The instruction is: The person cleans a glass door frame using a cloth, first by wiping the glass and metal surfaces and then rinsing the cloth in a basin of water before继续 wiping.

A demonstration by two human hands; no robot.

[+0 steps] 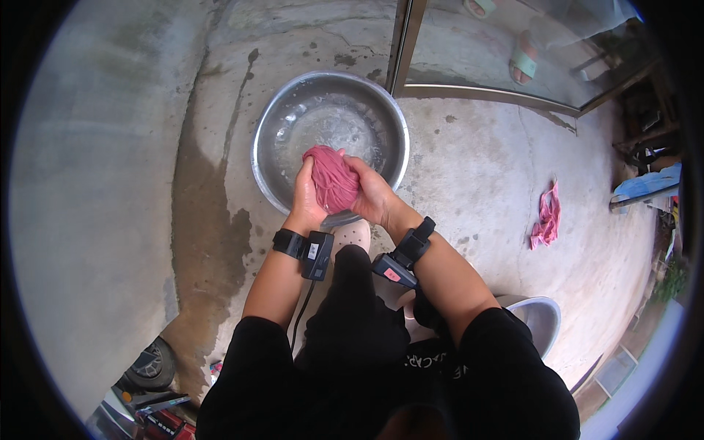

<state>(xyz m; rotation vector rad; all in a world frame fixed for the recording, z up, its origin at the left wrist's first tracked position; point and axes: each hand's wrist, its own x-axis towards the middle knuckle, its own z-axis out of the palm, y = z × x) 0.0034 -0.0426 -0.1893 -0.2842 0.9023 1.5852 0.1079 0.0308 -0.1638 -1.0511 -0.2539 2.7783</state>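
Note:
A bunched pink cloth (332,179) is held between both hands over the near part of a round metal basin (400,118) on the concrete floor. My left hand (308,192) presses on its left side, and my right hand (374,192) grips its right side. The fingers beneath the cloth are mostly hidden. Some clear liquid with light reflections lies in the basin. Each wrist wears a black strap with a small black device.
Another pink cloth (546,217) lies on the floor at right. A second metal basin (542,319) stands at lower right, partly behind my arm. A metal-framed glass panel (484,93) borders the upper right, with a person's sandalled foot (522,60) seen through it. A wheel (151,366) is at lower left.

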